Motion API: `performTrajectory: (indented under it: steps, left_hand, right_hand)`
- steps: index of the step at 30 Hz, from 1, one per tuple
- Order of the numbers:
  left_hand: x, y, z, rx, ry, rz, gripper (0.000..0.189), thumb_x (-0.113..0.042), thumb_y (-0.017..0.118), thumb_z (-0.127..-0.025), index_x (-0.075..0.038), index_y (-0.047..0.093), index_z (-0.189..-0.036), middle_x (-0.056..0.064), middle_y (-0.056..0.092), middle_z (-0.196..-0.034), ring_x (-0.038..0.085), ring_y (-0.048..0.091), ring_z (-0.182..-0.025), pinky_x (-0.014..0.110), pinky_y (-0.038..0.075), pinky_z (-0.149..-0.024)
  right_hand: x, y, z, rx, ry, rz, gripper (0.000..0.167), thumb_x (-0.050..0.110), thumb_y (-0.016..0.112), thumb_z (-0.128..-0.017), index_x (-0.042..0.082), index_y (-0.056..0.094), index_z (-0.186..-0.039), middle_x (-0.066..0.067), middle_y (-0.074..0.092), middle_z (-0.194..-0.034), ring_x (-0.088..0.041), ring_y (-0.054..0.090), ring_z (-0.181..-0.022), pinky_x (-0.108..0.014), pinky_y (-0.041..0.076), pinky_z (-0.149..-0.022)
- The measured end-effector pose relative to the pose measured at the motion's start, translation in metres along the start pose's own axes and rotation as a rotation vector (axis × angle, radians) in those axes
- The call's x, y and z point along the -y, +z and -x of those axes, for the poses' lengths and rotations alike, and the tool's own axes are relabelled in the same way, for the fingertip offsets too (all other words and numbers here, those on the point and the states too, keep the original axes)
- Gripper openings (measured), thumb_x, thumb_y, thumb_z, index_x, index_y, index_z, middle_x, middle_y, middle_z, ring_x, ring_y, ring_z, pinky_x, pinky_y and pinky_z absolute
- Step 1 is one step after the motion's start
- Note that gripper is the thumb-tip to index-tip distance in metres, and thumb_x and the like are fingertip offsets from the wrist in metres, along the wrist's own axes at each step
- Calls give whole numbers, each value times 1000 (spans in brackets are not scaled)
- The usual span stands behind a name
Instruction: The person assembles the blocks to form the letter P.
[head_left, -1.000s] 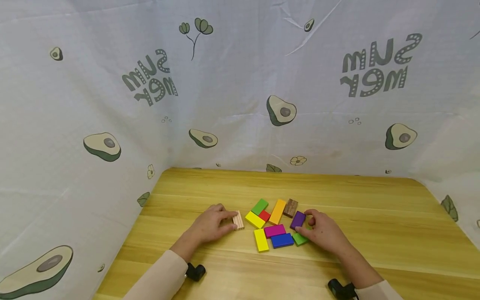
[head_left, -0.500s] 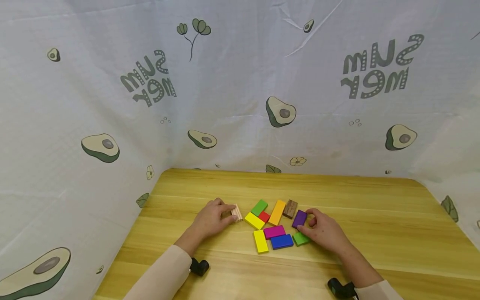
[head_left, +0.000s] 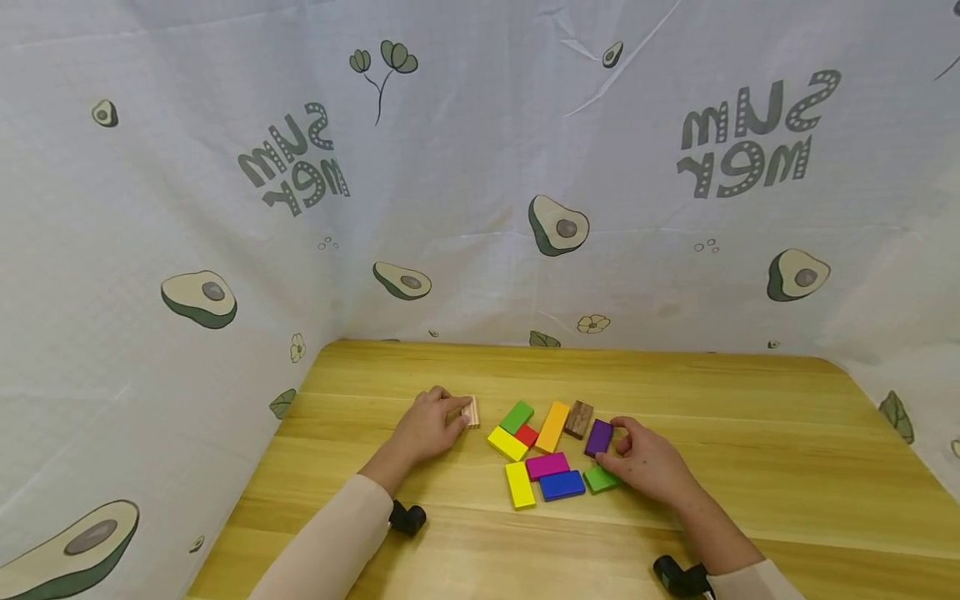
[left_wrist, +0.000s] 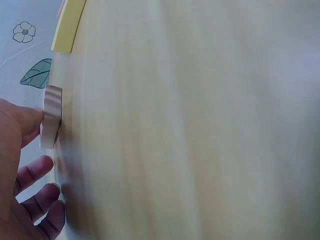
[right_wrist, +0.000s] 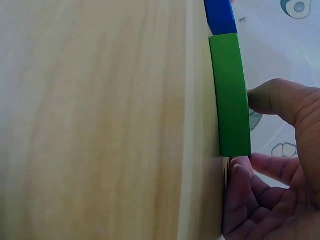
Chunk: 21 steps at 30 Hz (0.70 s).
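Observation:
In the head view my left hand [head_left: 427, 429] holds a pale wooden block [head_left: 472, 413] between thumb and index finger, left of a cluster of coloured blocks. The left wrist view shows that block [left_wrist: 51, 117] low at the tabletop, the other fingers loosely bent below it. My right hand [head_left: 654, 462] has thumb and index finger at opposite ends of a purple block [head_left: 598, 437] on the cluster's right side. A green block [head_left: 601, 479] lies just in front of it, partly covered by the hand; in the right wrist view this green block [right_wrist: 231, 95] hides the purple one.
Between the hands lie a yellow block [head_left: 520, 486], a blue block [head_left: 562, 485], a magenta block [head_left: 547, 466], an orange block [head_left: 553, 427], a dark brown block [head_left: 579, 419], a red block [head_left: 527, 436] and others. A printed curtain [head_left: 465, 167] borders the wooden table [head_left: 712, 392].
My left hand has slid the pale wooden block toward the table's far edge, beside the cluster. The right hand and purple block have hardly moved.

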<state>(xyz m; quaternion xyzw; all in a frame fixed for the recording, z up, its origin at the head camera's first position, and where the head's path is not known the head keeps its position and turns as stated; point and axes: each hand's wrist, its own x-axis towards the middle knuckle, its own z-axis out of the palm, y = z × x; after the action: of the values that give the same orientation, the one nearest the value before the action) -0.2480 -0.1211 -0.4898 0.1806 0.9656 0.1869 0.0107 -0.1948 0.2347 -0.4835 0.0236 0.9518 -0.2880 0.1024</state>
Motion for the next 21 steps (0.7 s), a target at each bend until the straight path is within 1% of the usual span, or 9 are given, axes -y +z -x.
performTrajectory:
  steps: [3,7,11,16,21]
  left_hand:
    - [0,0,-6,4,2,39,40,-32,59,-103,-26,62,-143,11,60,-124,26,52,-101,42,50,-87]
    - [2,2,-16,2,-14,109,38,-29,60,-103,-25,63,-141,11,59,-121,23,45,-96,38,42,-81]
    - [3,6,-24,4,-56,171,38,-29,58,-103,-27,63,-141,10,58,-120,24,42,-96,38,36,-80]
    - [4,9,-33,-2,-106,229,38,-31,56,-104,-30,61,-142,10,56,-121,24,42,-97,40,33,-82]
    - [6,12,-43,-23,-155,247,39,-32,53,-106,-34,59,-144,10,55,-123,25,42,-100,41,31,-83]
  right_hand:
    - [0,1,0,-3,0,-7,75,37,79,-86,-2,48,-143,-7,61,-94,-20,54,-78,-30,42,-66]
    - [2,3,1,-5,3,-19,77,39,79,-86,-2,47,-143,-6,57,-89,-20,51,-74,-30,38,-63]
    - [3,4,2,-10,0,-24,79,43,79,-86,-1,47,-143,-5,55,-87,-20,48,-71,-31,34,-62]
    - [4,5,2,-13,2,-32,78,42,79,-86,-1,47,-143,-6,55,-87,-20,48,-72,-31,34,-62]
    - [4,5,2,-3,24,-40,77,38,79,-86,1,46,-145,-6,56,-89,-20,50,-74,-31,36,-62]
